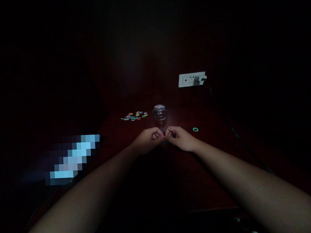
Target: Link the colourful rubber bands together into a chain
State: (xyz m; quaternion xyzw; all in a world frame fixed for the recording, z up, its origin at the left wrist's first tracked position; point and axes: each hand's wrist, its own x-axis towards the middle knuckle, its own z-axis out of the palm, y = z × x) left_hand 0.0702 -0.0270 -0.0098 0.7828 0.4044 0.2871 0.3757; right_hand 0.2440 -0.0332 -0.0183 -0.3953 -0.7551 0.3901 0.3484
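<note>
My left hand [149, 140] and my right hand [181, 138] meet over the middle of the dark red table, fingertips pinched close together. Between them is a small bluish band [164, 138], mostly hidden by the fingers. Just behind the hands stands a clear jar [160, 117] with a patterned lid on top. To its left lies a loose group of colourful hair ties [134, 116]. A single green hair tie [195, 129] rests to the right of my right hand.
A lit screen [75, 160], blurred into blocks, is at the left. On the back wall is a white socket plate [187, 80] with a plug [200, 78] in it. A dark cable [235, 132] runs down the right side. The surroundings are very dark.
</note>
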